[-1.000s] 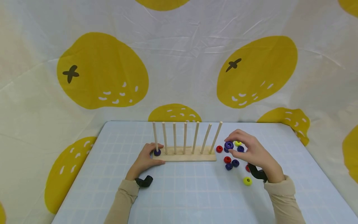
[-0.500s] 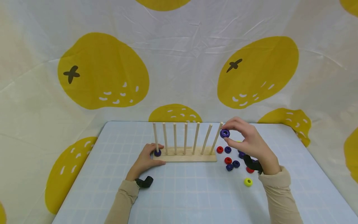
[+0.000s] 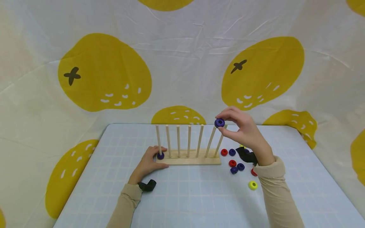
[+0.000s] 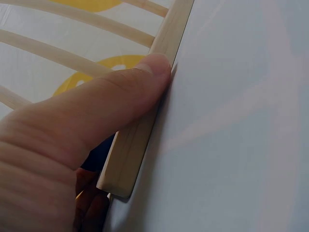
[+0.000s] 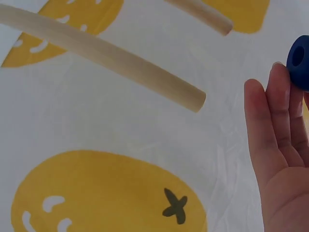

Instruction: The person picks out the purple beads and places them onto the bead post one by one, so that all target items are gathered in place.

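A wooden pegboard (image 3: 194,161) with several upright pegs lies on the table. My left hand (image 3: 146,164) grips its left end, the thumb (image 4: 137,82) along the front edge. At the foot of the leftmost peg is a dark blue bead (image 3: 161,156), partly behind the fingers in the left wrist view. Between thumb and fingertips, my right hand (image 3: 248,133) pinches another blue bead (image 3: 217,125), its hole facing the head camera. It overlaps the top of the second peg (image 3: 210,141) from the right. In the right wrist view the held bead (image 5: 300,75) appears apart from the peg tips.
Right of the pegboard lie loose red beads (image 3: 232,163), blue beads (image 3: 240,167) and a yellow bead (image 3: 252,185). Some are partly hidden under the right wrist's black strap (image 3: 246,155). A fruit-patterned cloth (image 3: 185,63) hangs behind the table.
My right hand has lifted the blue bead from over the loose beads, up and left to the peg tops. My left hand stays on the pegboard's end.
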`<act>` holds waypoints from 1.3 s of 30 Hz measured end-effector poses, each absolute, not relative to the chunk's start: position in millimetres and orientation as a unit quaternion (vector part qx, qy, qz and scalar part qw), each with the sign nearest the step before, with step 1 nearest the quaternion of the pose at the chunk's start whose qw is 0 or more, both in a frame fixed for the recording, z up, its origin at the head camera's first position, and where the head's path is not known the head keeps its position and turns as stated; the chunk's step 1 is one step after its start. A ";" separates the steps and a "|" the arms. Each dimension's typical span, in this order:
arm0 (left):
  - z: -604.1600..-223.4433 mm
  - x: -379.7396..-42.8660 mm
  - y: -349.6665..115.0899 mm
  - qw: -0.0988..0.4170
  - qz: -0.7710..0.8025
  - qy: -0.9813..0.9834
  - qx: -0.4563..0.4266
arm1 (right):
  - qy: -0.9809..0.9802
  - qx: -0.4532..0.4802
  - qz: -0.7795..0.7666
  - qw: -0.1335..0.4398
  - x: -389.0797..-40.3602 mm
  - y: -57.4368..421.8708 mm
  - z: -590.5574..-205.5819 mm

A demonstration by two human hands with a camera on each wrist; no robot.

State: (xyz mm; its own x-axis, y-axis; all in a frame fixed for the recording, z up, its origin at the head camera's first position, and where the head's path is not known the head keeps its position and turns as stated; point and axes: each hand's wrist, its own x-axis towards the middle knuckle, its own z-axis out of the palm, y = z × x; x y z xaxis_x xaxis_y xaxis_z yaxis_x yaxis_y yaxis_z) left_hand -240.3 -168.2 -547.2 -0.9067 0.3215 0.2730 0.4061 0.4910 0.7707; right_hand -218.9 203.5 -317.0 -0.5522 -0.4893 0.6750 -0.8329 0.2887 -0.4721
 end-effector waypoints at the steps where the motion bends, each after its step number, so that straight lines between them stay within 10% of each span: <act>1: -547.4 -240.4 -168.1 0.047 -0.458 -0.862 -0.211 | -0.773 0.427 0.419 0.209 -220.6 201.0 -315.5; 39: -549.2 -243.3 -169.9 0.055 -0.464 -0.855 -0.227 | -0.760 0.335 0.521 0.196 -235.8 82.5 -261.7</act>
